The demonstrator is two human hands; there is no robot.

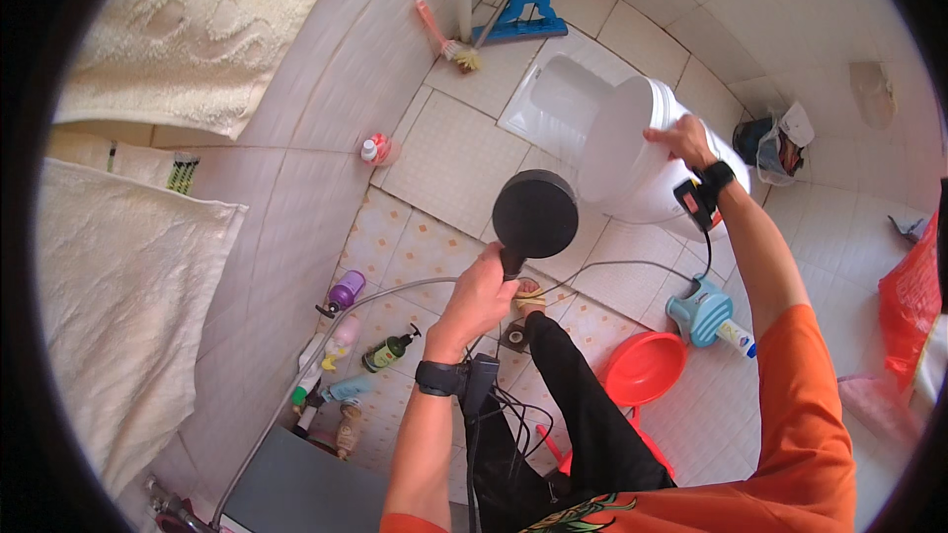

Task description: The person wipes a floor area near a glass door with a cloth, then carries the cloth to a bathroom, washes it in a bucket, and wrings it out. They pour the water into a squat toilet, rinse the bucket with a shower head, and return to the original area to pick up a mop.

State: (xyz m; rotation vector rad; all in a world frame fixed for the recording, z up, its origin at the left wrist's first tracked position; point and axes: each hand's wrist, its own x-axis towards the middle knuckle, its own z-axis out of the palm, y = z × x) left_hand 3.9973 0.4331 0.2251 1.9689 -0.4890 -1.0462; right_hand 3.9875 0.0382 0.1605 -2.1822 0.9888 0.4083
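Observation:
My left hand (485, 292) is closed around the handle of a black shower head (535, 215), whose grey hose (385, 287) runs down to the lower left. With its fingers on the rim, my right hand (685, 142) grips a large white plastic bucket (629, 163). The bucket lies tilted, its mouth towards the left, beside a white squat toilet pan (566, 89) set in the tiled floor. Whether water comes from the shower head cannot be told. Both wrists carry black strapped devices with cables.
Several bottles, among them a purple pump bottle (346, 290) and a dark green pump bottle (389, 352), stand or lie at left. A red basin (646, 369) and a light-blue plastic stool (700, 311) are at right. Brushes (453, 48) and a blue mop (522, 18) stand at the far wall.

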